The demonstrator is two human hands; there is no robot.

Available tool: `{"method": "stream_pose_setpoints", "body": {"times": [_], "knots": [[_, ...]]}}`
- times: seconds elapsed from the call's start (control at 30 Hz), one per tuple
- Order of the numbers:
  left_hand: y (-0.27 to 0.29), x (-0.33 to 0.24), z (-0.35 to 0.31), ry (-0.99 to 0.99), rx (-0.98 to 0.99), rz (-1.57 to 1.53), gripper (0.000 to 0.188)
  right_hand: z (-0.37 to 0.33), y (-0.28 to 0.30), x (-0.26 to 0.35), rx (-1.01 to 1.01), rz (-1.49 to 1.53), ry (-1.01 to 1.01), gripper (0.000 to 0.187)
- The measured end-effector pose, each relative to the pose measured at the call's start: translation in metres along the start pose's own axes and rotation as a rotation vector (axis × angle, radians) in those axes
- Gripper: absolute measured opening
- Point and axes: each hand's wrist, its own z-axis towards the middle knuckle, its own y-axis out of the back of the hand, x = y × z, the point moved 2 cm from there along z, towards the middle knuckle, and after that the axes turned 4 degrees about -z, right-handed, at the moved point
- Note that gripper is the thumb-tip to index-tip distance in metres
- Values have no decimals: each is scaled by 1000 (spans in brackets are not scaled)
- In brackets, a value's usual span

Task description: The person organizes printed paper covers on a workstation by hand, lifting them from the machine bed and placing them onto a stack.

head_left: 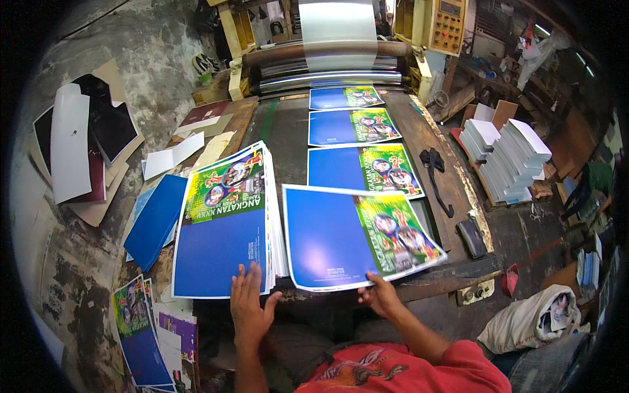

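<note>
My right hand (382, 296) pinches the near edge of a printed cover sheet (324, 236), blue on its left half and green with pictures on its right. The sheet hangs over the near end of the machine's feed table, slightly bowed. My left hand (251, 304) lies with fingers spread on the near edge of a thick stack of the same printed sheets (213, 262). Beyond the held sheet, several more printed sheets (334, 169) lie in a row on the feed table (278, 124), leading up to the machine's rollers (327, 80).
A clear film web (337, 33) runs down to the rollers, beside a control panel (447, 26). Black straps (434, 170) and a dark pouch (470, 237) lie along the table's right side. Blue sheets (156, 223) sit left of the stack. Paper stacks (508, 160) stand at the far right.
</note>
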Motion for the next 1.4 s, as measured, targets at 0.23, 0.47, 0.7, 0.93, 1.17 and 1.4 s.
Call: {"method": "stream_pose_setpoints", "body": {"times": [0.23, 0.47, 0.7, 0.93, 1.17, 1.4], "knots": [[-4, 15, -9, 73, -130, -90, 30, 11, 38, -34, -93, 82, -76, 33], [11, 10, -11, 173, -68, -276, 32, 65, 37, 7, -29, 90, 36, 49], [11, 20, -12, 369, -182, -612, 29, 100, 28, 11, -176, 94, 191, 41], [4, -7, -10, 90, -49, -418, 21, 50, -3, 19, -242, 11, 191, 52], [2, -38, -13, -199, 291, -198, 28, -14, -11, 33, 289, -216, 153, 36], [-6, 2, -1, 13, -46, -12, 49, -49, 44, -49, 33, 50, -84, 28]]}}
